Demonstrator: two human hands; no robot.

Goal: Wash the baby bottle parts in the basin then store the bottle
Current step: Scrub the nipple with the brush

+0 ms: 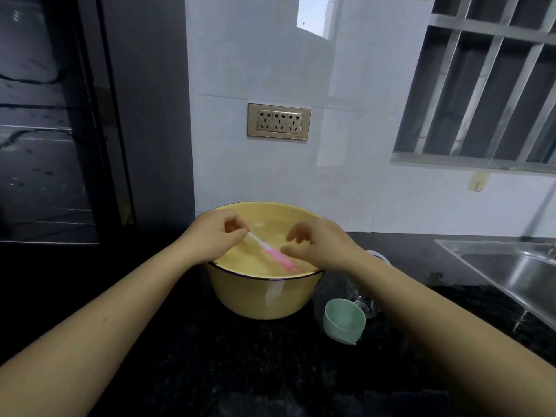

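From the head view, a yellow basin (264, 296) of water stands on the black counter (240, 371). The left hand (210, 239) pinches the white end of a pink brush (278, 258) that slants into the water. The right hand (322, 245) hovers over the basin, fingers (296, 236) loosely spread, holding nothing. A green cap (344, 322) lies just beside the basin.

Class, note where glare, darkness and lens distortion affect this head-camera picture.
Head view: glare streaks the yellow basin wall and the glossy wall tiles; the black counter swallows detail; the window bars bow from the wide-angle lens; both forearms stretch at the edges.
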